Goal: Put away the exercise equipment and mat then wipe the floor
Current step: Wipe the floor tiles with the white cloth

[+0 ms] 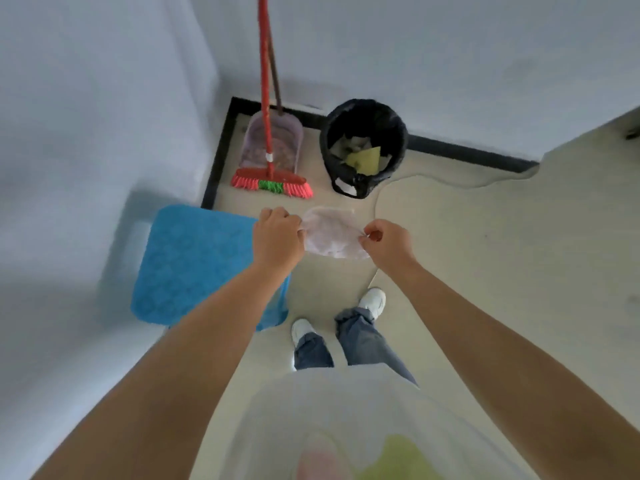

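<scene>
While standing over the pale floor [485, 271], the person is holding a white cloth [330, 235] stretched between both hands, the left hand [277, 237] gripping one edge and the right hand [388, 242] pinching the other. Nearby, a broom [272, 183] is leaning beside a black bin [363, 147], a blue mat [194, 265] lying left.

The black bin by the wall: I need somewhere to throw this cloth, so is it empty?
No: the black bin by the wall already holds a yellow-green sheet and crumpled paper.
</scene>
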`<action>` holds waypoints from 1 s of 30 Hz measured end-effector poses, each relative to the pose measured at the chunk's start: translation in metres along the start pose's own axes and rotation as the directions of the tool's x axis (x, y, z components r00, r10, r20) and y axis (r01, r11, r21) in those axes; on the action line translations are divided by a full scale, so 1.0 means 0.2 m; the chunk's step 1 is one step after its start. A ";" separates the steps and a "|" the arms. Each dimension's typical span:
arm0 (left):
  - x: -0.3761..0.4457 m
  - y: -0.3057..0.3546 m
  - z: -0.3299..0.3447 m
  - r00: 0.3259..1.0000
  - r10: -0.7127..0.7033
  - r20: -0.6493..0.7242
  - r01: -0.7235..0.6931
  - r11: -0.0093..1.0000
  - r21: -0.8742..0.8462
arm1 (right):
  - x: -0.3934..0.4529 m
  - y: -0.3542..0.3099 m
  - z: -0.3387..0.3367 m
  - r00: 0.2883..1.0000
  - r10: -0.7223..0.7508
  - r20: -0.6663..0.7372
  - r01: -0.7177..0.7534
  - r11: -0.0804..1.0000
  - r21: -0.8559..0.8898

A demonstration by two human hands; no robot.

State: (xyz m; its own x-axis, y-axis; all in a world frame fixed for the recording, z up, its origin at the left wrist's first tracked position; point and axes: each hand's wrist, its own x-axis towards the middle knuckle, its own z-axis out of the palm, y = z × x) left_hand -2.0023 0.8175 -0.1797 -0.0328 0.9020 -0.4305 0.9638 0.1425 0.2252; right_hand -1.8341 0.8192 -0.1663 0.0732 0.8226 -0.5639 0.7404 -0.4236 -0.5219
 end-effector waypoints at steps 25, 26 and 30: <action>-1.06 3.54 0.92 0.350 0.799 0.488 -0.920 0.196 0.338 | -1.25 2.75 -1.65 0.502 0.723 -0.475 -0.638 0.680 0.361; -1.10 3.65 0.96 0.319 0.803 0.503 -0.928 0.159 0.336 | -1.29 2.84 -1.69 0.474 0.743 -0.472 -0.652 0.656 0.380; -1.25 4.07 1.14 0.227 0.801 0.555 -0.943 0.038 0.330 | -1.40 3.17 -1.87 0.373 0.816 -0.442 -0.690 0.562 0.456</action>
State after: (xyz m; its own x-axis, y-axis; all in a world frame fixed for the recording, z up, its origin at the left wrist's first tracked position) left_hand -1.1493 0.6155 -0.0891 0.9109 0.0923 -0.4022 0.1552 -0.9797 0.1266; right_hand -1.1343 0.4621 -0.0997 0.9268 0.1287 -0.3527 0.0610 -0.9785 -0.1968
